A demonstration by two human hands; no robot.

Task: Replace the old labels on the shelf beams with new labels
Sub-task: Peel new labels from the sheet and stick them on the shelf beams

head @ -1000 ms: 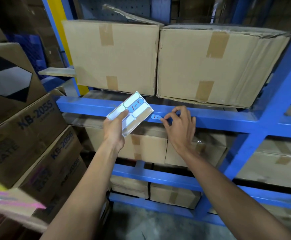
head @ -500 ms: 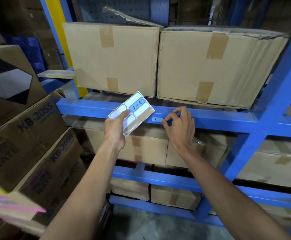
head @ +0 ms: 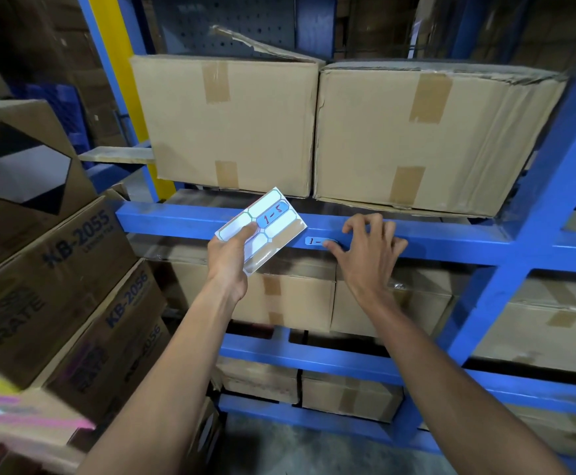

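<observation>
The right hand (head: 369,255) lies spread against the front of the blue beam (head: 183,219), fingers loosely open and curled over its top edge, thumb tip pressing the right end of a small label (head: 315,241) stuck on the beam face; only "1-" in red shows, the rest being hidden under the thumb. It holds nothing. Just left of it, the left hand (head: 230,252) pinches a sheet (head: 262,229) of labels by its lower left part, thumb on top and fingers behind, the sheet tilted up to the right and covering part of the beam. One blue label on the sheet reads "1-5" in red; the other cells look blank or already peeled. On the shelf above the beam sit two taped boxes side by side and touching, the left box (head: 228,128) with a torn flap sticking up at its back, the right box (head: 427,138) sagging over the shelf edge. Under the beam more boxes (head: 297,296) fill the next level, with further blue beams and boxes lower down. A blue upright (head: 550,207) rises at the right end of the beam. At the left edge of the view a stack of printed cartons (head: 57,279) marked "KB-2055" and "KB-2056" stands close against the rack, near the left forearm.
</observation>
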